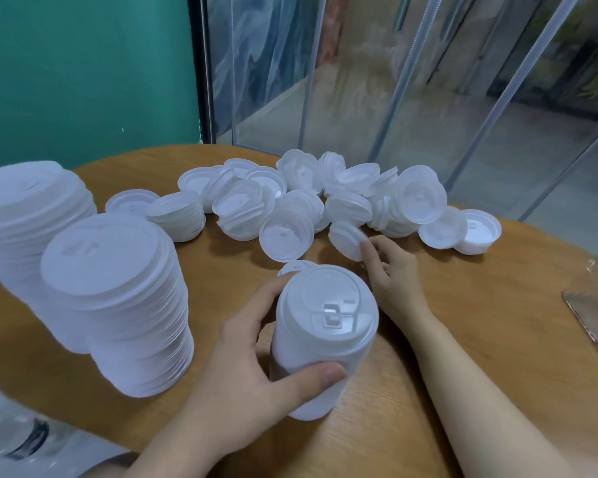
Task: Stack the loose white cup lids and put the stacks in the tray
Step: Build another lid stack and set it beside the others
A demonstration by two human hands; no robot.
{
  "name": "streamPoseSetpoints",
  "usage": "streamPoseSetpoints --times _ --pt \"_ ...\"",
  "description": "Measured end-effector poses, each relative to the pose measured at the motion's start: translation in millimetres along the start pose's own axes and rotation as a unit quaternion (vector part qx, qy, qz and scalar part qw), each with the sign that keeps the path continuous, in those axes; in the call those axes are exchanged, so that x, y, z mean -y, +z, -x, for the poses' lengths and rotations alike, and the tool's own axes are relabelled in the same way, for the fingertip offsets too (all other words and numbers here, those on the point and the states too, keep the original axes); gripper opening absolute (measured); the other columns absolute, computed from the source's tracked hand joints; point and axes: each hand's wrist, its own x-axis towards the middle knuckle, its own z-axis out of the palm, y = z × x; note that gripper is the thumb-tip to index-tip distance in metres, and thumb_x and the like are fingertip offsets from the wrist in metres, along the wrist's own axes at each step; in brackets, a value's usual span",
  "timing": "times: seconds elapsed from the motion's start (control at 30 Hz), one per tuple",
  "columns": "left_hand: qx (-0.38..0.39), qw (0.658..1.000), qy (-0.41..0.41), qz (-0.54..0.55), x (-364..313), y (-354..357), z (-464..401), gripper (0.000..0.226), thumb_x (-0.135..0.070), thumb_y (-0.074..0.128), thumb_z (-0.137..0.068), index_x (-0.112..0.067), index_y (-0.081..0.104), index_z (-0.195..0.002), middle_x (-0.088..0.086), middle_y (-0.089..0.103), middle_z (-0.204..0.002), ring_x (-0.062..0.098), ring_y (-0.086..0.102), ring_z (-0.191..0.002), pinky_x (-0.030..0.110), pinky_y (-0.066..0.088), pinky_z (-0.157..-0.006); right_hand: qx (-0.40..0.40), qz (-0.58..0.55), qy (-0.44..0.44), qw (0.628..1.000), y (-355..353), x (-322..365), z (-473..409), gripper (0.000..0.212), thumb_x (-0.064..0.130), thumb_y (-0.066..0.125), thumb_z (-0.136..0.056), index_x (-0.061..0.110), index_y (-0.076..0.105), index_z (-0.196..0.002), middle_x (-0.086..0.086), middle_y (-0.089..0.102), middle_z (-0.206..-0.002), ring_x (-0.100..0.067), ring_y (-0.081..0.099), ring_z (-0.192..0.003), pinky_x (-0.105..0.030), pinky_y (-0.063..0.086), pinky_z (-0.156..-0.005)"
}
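My left hand (252, 360) grips a tall stack of white cup lids (320, 339) standing on the round wooden table (497, 339), thumb in front and fingers round its left side. My right hand (390, 274) reaches past the stack and pinches the edge of a tilted loose lid (346, 238). Behind it a heap of several loose white lids (308, 198) spreads across the table's far side. Two tall finished stacks (118, 298) (28, 215) stand at the left. No tray is clearly in view.
A small short stack (178, 213) and a single lid (130, 200) lie left of the heap. A shiny flat object (594, 322) sits at the right table edge. Glass panels and a green wall stand behind the table. White printed cloth (21, 439) fills the lower left corner.
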Motion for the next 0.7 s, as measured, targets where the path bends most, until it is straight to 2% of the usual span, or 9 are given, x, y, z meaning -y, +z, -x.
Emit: streamPoseSetpoints --times 0.13,0.23,0.3,0.37,0.43,0.5,0.57,0.63,0.7 --pt "-0.012 1.000 0.000 -0.022 -2.2 2.6 3.2 0.067 -0.050 0.080 -0.071 -0.052 0.055 -0.133 -0.020 0.065 -0.134 0.005 0.060 -0.127 0.010 0.043 -0.099 -0.064 -0.050 0.055 0.995 -5.0 1.5 -2.7 0.027 0.025 0.046 -0.110 0.015 0.062 -0.091 0.004 0.063 -0.082 -0.001 0.054 -0.073 -0.023 0.041 -0.068" --pt "-0.020 1.000 0.000 -0.023 -3.9 6.9 3.9 0.065 -0.049 0.078 -0.074 -0.045 0.055 -0.135 -0.021 0.064 -0.133 0.004 0.060 -0.126 0.008 0.043 -0.097 -0.092 -0.061 0.088 0.990 -5.9 -1.1 -5.7 0.020 0.023 0.045 -0.109 0.019 0.064 -0.106 0.013 0.065 -0.096 0.005 0.058 -0.089 -0.015 0.043 -0.078" --pt "-0.024 0.999 0.003 -0.030 -5.0 10.5 5.2 0.067 -0.049 0.077 -0.075 -0.040 0.054 -0.136 -0.020 0.064 -0.133 0.005 0.060 -0.126 0.008 0.043 -0.097 -0.091 -0.065 0.094 0.989 -6.4 -2.8 -5.1 0.023 0.028 0.044 -0.109 0.024 0.066 -0.112 0.014 0.068 -0.101 -0.001 0.061 -0.094 -0.021 0.047 -0.084" --pt "-0.024 0.998 0.002 -0.060 -6.4 13.1 6.9 0.069 -0.053 0.080 -0.072 -0.046 0.052 -0.135 -0.023 0.063 -0.133 0.004 0.059 -0.127 0.008 0.042 -0.098 -0.061 -0.086 0.115 0.988 -6.6 -1.7 -5.3 0.025 0.040 0.048 -0.107 0.026 0.069 -0.111 0.006 0.071 -0.101 -0.015 0.065 -0.085 -0.031 0.055 -0.072" --pt "-0.024 0.997 -0.015 -0.078 -7.4 14.4 8.9 0.074 -0.059 0.082 -0.067 -0.056 0.049 -0.133 -0.026 0.061 -0.134 0.001 0.057 -0.128 0.008 0.040 -0.098 -0.012 -0.088 0.136 0.987 -6.5 -1.9 -4.7 0.026 0.046 0.065 -0.097 0.026 0.068 -0.112 0.003 0.071 -0.106 -0.017 0.068 -0.086 -0.027 0.055 -0.064" --pt "-0.025 0.996 -0.025 -0.083 -7.1 13.9 10.8 0.075 -0.061 0.083 -0.066 -0.059 0.048 -0.133 -0.028 0.060 -0.135 0.001 0.056 -0.129 0.010 0.040 -0.099 0.028 -0.015 0.121 0.992 -4.2 -4.5 -4.4 0.047 0.051 0.082 -0.079 0.030 0.066 -0.118 0.010 0.070 -0.112 -0.010 0.066 -0.101 -0.029 0.055 -0.083" --pt "-0.024 0.996 -0.029 -0.086 -4.7 13.0 12.8 0.076 -0.061 0.083 -0.067 -0.057 0.048 -0.134 -0.027 0.060 -0.135 0.001 0.055 -0.130 0.017 0.043 -0.101 0.056 0.074 0.112 0.989 -0.6 -8.1 -6.3 0.066 0.062 0.084 -0.062 0.038 0.062 -0.120 0.015 0.067 -0.114 -0.011 0.062 -0.108 -0.039 0.053 -0.094" --pt "-0.022 0.996 -0.033 -0.083 -3.5 11.6 13.7 0.075 -0.059 0.084 -0.068 -0.055 0.049 -0.134 -0.026 0.060 -0.136 0.003 0.056 -0.130 0.026 0.043 -0.103 0.080 0.130 0.099 0.983 1.7 -11.6 -9.3 0.072 0.071 0.081 -0.058 0.040 0.061 -0.119 0.016 0.064 -0.112 -0.012 0.060 -0.108 -0.045 0.051 -0.097" --pt "-0.020 0.996 -0.037 -0.079 -3.4 10.6 13.6 0.074 -0.059 0.084 -0.069 -0.054 0.050 -0.134 -0.026 0.060 -0.135 0.003 0.056 -0.130 0.026 0.043 -0.102 0.071 0.114 0.094 0.986 0.7 -10.4 -9.3 0.069 0.071 0.084 -0.060 0.037 0.064 -0.117 0.012 0.065 -0.111 -0.010 0.061 -0.104 -0.044 0.053 -0.095"
